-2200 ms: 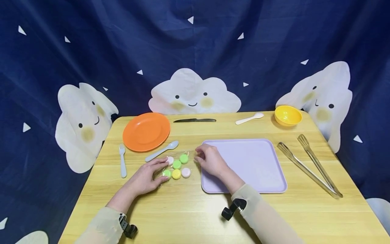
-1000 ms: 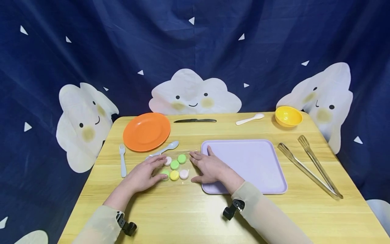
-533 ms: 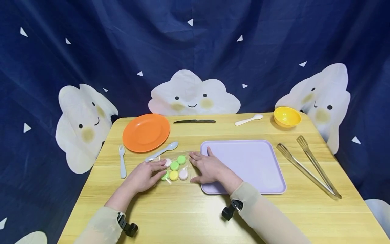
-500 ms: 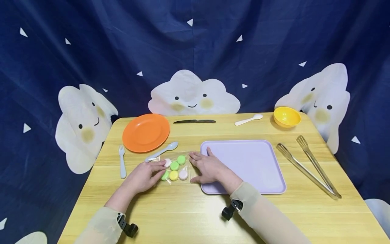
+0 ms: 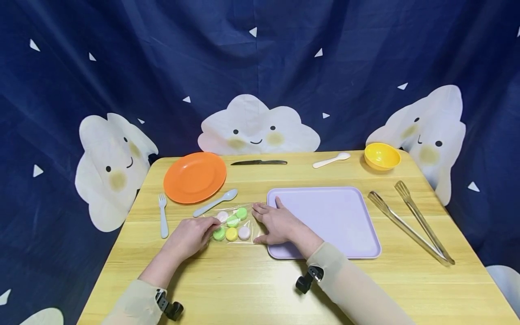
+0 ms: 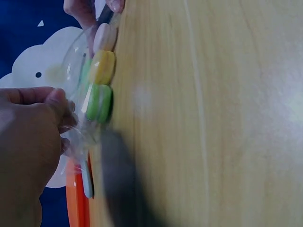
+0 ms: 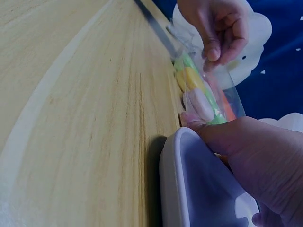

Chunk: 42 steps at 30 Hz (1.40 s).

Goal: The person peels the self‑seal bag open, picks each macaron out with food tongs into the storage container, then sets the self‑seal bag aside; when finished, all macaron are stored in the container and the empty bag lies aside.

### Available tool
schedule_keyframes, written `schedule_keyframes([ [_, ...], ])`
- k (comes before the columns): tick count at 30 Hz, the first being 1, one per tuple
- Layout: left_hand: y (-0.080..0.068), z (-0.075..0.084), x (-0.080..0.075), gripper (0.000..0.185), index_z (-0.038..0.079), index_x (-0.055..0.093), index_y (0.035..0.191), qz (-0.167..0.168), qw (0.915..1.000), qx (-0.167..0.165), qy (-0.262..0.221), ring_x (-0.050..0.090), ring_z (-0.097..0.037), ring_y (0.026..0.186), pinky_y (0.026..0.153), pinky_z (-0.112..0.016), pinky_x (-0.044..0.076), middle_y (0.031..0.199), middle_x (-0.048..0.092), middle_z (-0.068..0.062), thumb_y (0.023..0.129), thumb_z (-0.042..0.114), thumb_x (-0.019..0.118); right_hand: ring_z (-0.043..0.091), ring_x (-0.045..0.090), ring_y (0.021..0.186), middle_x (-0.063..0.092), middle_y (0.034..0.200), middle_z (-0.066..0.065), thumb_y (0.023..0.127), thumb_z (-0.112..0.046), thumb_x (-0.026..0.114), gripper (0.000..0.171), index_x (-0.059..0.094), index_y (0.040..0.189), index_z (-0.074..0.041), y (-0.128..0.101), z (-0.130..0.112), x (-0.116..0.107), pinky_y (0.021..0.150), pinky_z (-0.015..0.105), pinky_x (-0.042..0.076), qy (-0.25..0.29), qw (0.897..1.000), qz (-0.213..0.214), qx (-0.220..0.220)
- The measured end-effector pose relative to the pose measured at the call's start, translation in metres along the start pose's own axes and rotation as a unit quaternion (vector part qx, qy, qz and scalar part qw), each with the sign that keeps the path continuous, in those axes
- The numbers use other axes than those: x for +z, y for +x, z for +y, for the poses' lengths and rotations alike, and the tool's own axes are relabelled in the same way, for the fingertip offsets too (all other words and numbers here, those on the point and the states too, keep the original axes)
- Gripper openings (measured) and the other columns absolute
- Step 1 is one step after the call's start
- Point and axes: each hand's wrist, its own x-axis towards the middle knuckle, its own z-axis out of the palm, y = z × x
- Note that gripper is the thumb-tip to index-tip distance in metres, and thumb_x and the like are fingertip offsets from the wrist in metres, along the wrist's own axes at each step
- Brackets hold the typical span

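Wooden bench [image 5: 252,289] carried a lilac tray [image 5: 337,221] right of centre. Clear bag of macarons [image 5: 232,222] lay just left of the tray. Left hand [image 5: 191,234] pinched the bag's left end. Right hand [image 5: 280,223], fingers straight, lay at its right end, apparently pressing it flat; contact partly hidden.

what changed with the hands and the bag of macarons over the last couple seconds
The left hand went from resting flat on the clear bag of macarons to pinching its left end, lifting that side slightly. The right hand, curled at the bag's right end 2.2 s ago, has flattened and now presses there, partly on the purple tray. The bag barely shifted; the orange plate, tongs and cutlery stayed put.
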Motion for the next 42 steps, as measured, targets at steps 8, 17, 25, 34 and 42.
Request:
schedule_keyframes([
  [8, 0.006, 0.001, -0.002, 0.021, 0.011, 0.082, 0.110, 0.014, 0.9989, -0.029, -0.033, 0.075, -0.020, 0.090, 0.078, -0.044, 0.063, 0.099, 0.079, 0.000, 0.090, 0.011, 0.087, 0.027, 0.030, 0.156, 0.034, 0.169, 0.008, 0.090, -0.066, 0.074, 0.098, 0.043, 0.161, -0.007, 0.001, 0.003, 0.002, 0.123, 0.070, 0.010, 0.028, 1.000, 0.011, -0.001],
  [17, 0.007, -0.004, -0.005, 0.010, 0.015, 0.082, 0.098, 0.025, 0.9965, -0.035, -0.072, 0.066, -0.009, 0.080, 0.071, -0.037, 0.059, 0.093, 0.072, 0.008, 0.090, 0.013, 0.087, 0.027, 0.031, 0.156, 0.037, 0.168, 0.009, 0.089, -0.068, 0.075, 0.099, 0.045, 0.160, -0.005, 0.000, 0.003, 0.001, 0.123, 0.070, 0.011, 0.032, 0.999, 0.014, -0.006],
  [25, 0.002, -0.005, -0.001, 0.006, 0.017, 0.079, 0.098, 0.026, 0.9906, -0.072, -0.113, 0.069, -0.008, 0.087, 0.075, -0.037, 0.061, 0.097, 0.076, 0.007, 0.095, 0.013, 0.082, 0.027, 0.032, 0.155, 0.038, 0.168, 0.010, 0.089, -0.066, 0.076, 0.098, 0.046, 0.159, -0.004, 0.001, 0.003, 0.000, 0.123, 0.071, 0.011, 0.041, 0.999, 0.015, -0.008],
  [34, -0.002, -0.007, 0.007, 0.009, 0.015, 0.079, 0.097, 0.057, 0.9805, -0.085, -0.168, 0.071, -0.010, 0.088, 0.076, -0.036, 0.063, 0.096, 0.076, 0.005, 0.093, 0.007, 0.082, 0.028, 0.033, 0.155, 0.039, 0.167, 0.011, 0.090, -0.066, 0.076, 0.097, 0.048, 0.157, -0.003, -0.001, 0.005, 0.001, 0.124, 0.070, 0.011, 0.048, 0.998, 0.023, -0.018],
  [42, -0.006, -0.008, 0.012, 0.013, 0.014, 0.080, 0.097, 0.091, 0.9759, -0.075, -0.184, 0.073, -0.012, 0.088, 0.074, -0.032, 0.062, 0.097, 0.078, 0.001, 0.092, 0.002, 0.083, 0.031, 0.039, 0.152, 0.045, 0.163, 0.014, 0.089, -0.056, 0.082, 0.088, 0.054, 0.153, -0.001, -0.009, 0.009, -0.007, 0.125, 0.066, 0.010, 0.099, 0.992, 0.062, -0.047],
])
